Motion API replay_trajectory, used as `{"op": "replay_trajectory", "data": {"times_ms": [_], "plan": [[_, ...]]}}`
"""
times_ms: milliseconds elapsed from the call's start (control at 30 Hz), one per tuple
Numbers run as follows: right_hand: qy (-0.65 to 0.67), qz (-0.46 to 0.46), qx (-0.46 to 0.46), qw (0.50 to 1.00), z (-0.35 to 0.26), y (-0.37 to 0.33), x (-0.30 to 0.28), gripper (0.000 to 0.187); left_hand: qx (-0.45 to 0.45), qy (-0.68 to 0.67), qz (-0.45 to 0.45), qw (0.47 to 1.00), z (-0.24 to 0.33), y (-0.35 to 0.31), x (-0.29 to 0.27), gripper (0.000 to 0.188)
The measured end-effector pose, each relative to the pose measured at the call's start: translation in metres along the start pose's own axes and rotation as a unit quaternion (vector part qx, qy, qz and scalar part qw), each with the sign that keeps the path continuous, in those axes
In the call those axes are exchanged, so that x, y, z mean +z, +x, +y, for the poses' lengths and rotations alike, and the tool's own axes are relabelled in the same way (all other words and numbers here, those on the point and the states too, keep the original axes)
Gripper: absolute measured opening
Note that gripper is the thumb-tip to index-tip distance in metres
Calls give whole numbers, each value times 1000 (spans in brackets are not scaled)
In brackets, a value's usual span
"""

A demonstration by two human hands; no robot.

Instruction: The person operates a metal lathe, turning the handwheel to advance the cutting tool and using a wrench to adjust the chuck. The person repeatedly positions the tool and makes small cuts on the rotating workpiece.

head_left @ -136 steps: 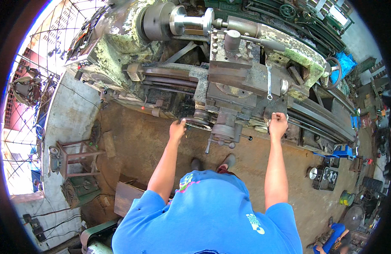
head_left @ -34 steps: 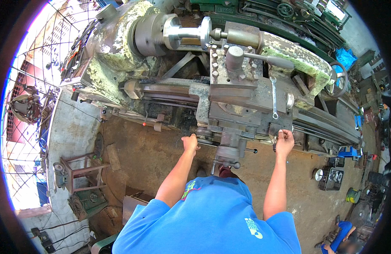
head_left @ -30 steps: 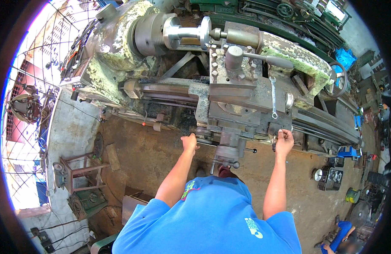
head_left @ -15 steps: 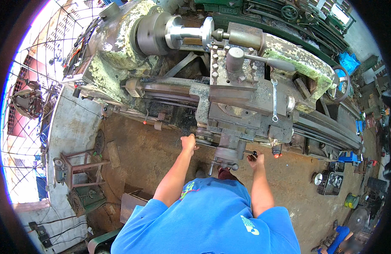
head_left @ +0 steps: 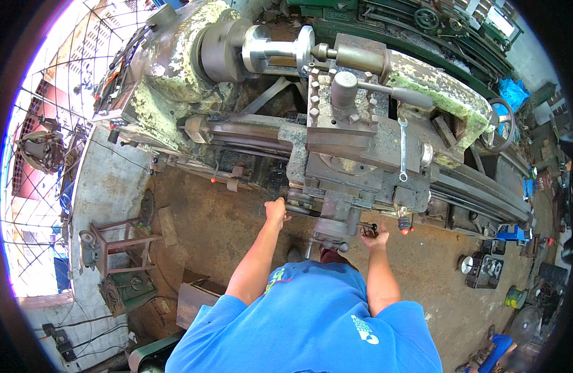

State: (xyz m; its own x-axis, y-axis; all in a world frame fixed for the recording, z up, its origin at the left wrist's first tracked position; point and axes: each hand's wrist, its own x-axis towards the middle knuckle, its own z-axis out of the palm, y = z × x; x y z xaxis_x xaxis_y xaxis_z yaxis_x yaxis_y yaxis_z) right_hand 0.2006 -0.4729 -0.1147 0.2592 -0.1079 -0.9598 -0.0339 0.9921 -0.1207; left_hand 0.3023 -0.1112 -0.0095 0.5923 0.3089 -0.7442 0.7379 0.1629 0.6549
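My left hand point(head_left: 276, 212) is closed at the left end of the handwheel point(head_left: 300, 204) on the front of a lathe carriage; its exact hold is partly hidden. Right of the cross-slide crank point(head_left: 327, 244), my right hand point(head_left: 377, 237) is palm up, thumb and fingers apart, under a black-knobbed lever point(head_left: 369, 226). The knob lies against the palm or just above it. A shiny flanged metal workpiece point(head_left: 280, 48) sits between the chuck point(head_left: 225, 51) and the tailstock centre point(head_left: 322, 52). Behind the crank stands the tool post point(head_left: 343, 93) with its long handle.
An open-ended spanner point(head_left: 403, 149) lies on the carriage top. Red-tipped levers point(head_left: 214, 174) project from the lathe front. A metal stand point(head_left: 125, 242) is at the left, and a black crate point(head_left: 485, 269) sits on the floor at right. A person in blue point(head_left: 499, 353) is at lower right.
My right hand has loosened from around the lever knob, thumb and fingers spreading apart. My left hand stays in place at the handwheel.
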Motion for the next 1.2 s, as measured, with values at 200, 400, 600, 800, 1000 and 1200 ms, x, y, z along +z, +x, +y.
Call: {"op": "replay_trajectory", "data": {"times_ms": [200,400,600,800,1000,1200], "plan": [[-33,-109,-27,993,-9,7,-15,43,-3,7,-7,1000,-3,1,1,41],[-248,107,-264,926,-47,11,-18,29,29,23,27,999,-9,-2,10,51],[-132,-103,-537,827,-90,-79,15,9,-6,28,-38,999,-4,9,-3,47],[-194,-79,-600,772,-84,-175,74,9,-12,28,-43,999,-4,9,-4,39],[-454,-34,-668,589,-43,-190,97,12,-35,18,-55,998,-2,10,-6,36],[-476,-17,-691,544,-40,-194,101,15,-22,18,-57,998,-5,13,-6,36]]}}
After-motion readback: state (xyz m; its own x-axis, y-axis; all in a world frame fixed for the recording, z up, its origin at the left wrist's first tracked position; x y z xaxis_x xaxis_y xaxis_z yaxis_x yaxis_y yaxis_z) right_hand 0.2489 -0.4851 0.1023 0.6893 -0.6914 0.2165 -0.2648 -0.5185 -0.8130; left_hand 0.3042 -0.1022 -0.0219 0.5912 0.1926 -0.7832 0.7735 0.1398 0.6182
